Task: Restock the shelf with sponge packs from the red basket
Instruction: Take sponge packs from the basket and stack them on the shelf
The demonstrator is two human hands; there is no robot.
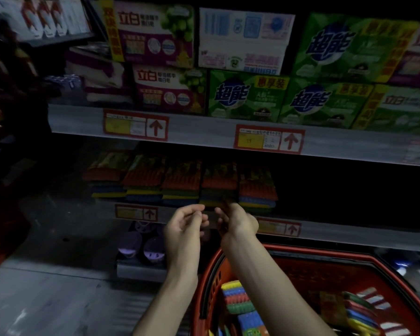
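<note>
Several sponge packs (182, 183), striped red, green, blue and yellow, stand in a row on the dim middle shelf (349, 235). My right hand (238, 220) is at the shelf's front edge, its fingertips up against the lower edge of the fourth sponge pack (218, 183). The dark hides whether they pinch it. My left hand (187, 224) hovers just to the left with loosely curled fingers and holds nothing. The red basket (205, 282) sits below at the lower right, and more sponge packs (238, 301) lie inside it.
Green and purple soap boxes (247, 95) fill the upper shelf above red price tags (268, 139). Purple round items (141, 246) sit on the low shelf at the left. To the right of the sponge row the middle shelf is dark. Grey floor lies at the lower left.
</note>
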